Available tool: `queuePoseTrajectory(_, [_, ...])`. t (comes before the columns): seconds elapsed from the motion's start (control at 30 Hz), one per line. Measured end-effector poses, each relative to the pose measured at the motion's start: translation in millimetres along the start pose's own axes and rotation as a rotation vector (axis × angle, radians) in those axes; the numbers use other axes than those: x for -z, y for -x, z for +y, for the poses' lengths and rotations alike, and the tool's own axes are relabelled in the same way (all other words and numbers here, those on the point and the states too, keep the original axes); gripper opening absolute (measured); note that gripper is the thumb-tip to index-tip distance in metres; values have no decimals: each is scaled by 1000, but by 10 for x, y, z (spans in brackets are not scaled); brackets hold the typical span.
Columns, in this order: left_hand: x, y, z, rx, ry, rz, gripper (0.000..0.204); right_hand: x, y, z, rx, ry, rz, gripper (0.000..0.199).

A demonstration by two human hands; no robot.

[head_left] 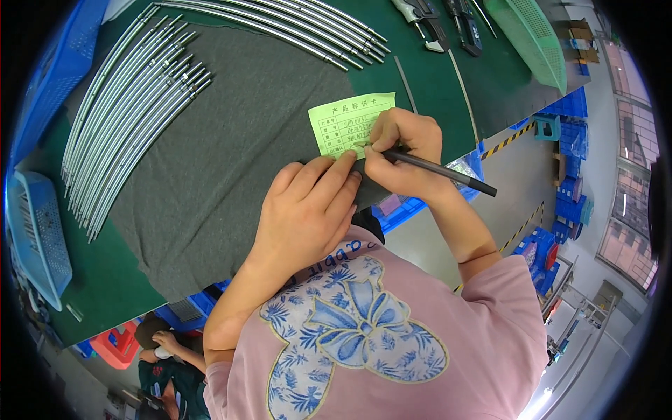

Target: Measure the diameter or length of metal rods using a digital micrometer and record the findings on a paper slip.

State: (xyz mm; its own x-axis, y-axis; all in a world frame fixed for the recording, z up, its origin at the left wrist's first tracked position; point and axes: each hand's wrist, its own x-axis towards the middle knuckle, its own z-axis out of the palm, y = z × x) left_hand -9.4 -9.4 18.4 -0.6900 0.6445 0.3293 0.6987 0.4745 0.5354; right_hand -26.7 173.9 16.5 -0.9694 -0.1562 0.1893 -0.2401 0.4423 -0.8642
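A light green paper card (343,120) with printed lines lies on the dark grey cloth (231,140) near the table's front edge. My right hand (402,150) grips a black pen (448,173), its tip down on the card's lower edge. My left hand (308,206) lies flat on the cloth just below the card, with its fingertips pressing the card's lower corner next to the pen tip.
Many long metal rods (129,105) lie side by side on the cloth at left, more rods (294,24) at the top. A blue basket (38,231) sits at far left, a green basket (532,35) and calipers (427,21) at the top right. Another person (168,364) sits below the table.
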Motion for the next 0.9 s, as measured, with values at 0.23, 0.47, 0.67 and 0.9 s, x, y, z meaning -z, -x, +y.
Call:
queuePoseTrajectory(0.23, [0, 1, 5, -6, -10, -6, 29, 11, 10, 13, -11, -17, 11, 21])
queuePoseTrajectory(0.47, [3, 2, 9, 8, -8, -29, 30, -1, 5, 1, -12, -3, 4, 21])
queuePoseTrajectory(0.67, [4, -3, 6, 3, -13, -26, 30, -3, 18, 29, 32, -31, 7, 20])
queuePoseTrajectory(0.9, [11, -1, 8, 8, -14, -26, 30, -16, 11, 16, 31, -25, 54, 20])
